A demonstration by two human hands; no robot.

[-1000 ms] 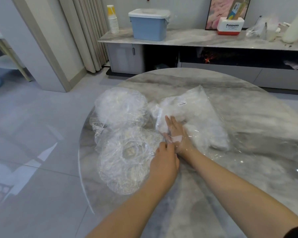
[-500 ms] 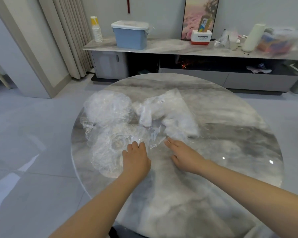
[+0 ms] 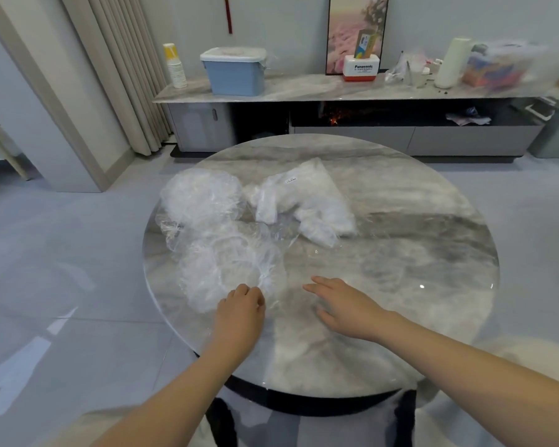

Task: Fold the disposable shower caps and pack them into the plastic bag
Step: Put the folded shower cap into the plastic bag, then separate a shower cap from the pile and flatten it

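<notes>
Both hands have come back from the bag (image 3: 307, 201), which a second ago the right hand (image 3: 346, 306) was reaching into; it now lies alone at mid-counter (image 3: 400, 253), part filled with folded white caps. The left hand (image 3: 239, 312) has shifted to the nearest loose cap (image 3: 226, 269), its grip pinched on the near edge; the right grip hovers spread and empty beside it; a second loose cap (image 3: 200, 198) waits behind. One cap looks packed, so folding the next likely begins.
</notes>
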